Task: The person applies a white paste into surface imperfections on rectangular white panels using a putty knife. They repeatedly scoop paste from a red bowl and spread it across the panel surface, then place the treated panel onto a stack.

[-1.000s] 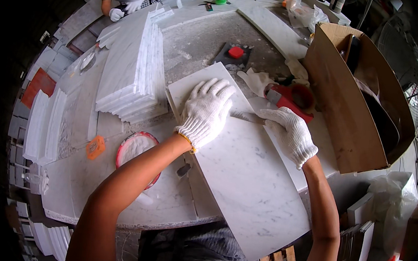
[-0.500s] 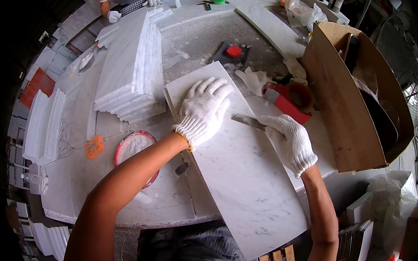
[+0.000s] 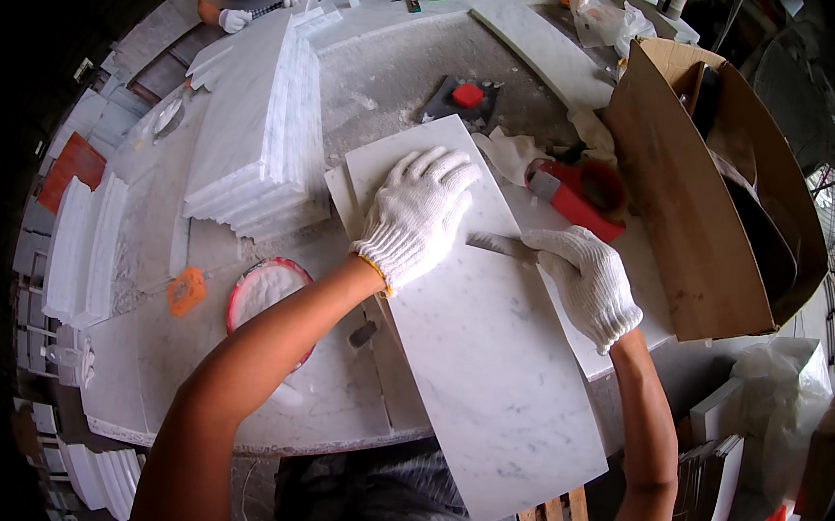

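Observation:
A long white marble slab (image 3: 488, 368) lies slanted across the dusty worktable (image 3: 177, 358), its near end hanging over the table's edge. My left hand (image 3: 417, 215), in a white knit glove, lies flat with fingers spread on the slab's far half. My right hand (image 3: 586, 282), also gloved, grips a flat metal blade tool (image 3: 499, 245) whose tip rests on the slab just right of my left hand.
A stack of marble slabs (image 3: 259, 135) stands left of the slab. A round red-rimmed tub (image 3: 268, 296) and an orange scrap (image 3: 185, 290) lie near it. A red tool (image 3: 575, 190), cloths and a big cardboard box (image 3: 705, 198) are to the right. Another person's gloved hands (image 3: 235, 17) work at the far side.
My right hand has drawn the blade tool rightward and toward me along the slab. My left hand stays pressed flat in the same place.

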{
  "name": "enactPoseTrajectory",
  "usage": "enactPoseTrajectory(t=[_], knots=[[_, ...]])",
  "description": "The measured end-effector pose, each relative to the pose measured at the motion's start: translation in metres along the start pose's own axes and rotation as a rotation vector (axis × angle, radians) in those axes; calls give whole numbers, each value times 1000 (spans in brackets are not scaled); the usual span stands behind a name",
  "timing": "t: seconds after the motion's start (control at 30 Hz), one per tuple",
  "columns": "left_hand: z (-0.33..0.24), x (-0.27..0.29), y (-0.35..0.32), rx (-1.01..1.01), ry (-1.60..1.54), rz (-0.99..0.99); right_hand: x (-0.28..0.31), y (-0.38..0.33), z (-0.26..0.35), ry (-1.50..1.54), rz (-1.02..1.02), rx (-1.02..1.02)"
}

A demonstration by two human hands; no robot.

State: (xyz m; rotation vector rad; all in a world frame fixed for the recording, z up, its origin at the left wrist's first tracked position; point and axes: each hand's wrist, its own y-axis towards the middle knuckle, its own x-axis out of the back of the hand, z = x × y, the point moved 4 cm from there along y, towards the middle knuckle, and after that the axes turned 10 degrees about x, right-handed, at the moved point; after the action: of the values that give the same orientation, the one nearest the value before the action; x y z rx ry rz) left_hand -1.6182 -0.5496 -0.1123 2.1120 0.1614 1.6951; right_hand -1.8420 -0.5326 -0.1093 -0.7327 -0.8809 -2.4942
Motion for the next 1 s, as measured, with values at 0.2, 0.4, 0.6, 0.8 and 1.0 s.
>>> enactPoseTrajectory(t=[0.2,0.4,0.6,0.8,1.0], knots=[[2,2,1,21,-15,13,-3,-3,5,4,-12,-5],[2,-3,-1,7,-15,-22,-1,-4,5,18,3,-21],[4,-2,-4,31,-14,-23,-3,-26,16,45,43,-30],[-1,-1,1,8,-6,-18,1,0,-6,21,-29,-77],[8,0,-2,14,-38,-45,-4,-6,3,76,88,-81]])
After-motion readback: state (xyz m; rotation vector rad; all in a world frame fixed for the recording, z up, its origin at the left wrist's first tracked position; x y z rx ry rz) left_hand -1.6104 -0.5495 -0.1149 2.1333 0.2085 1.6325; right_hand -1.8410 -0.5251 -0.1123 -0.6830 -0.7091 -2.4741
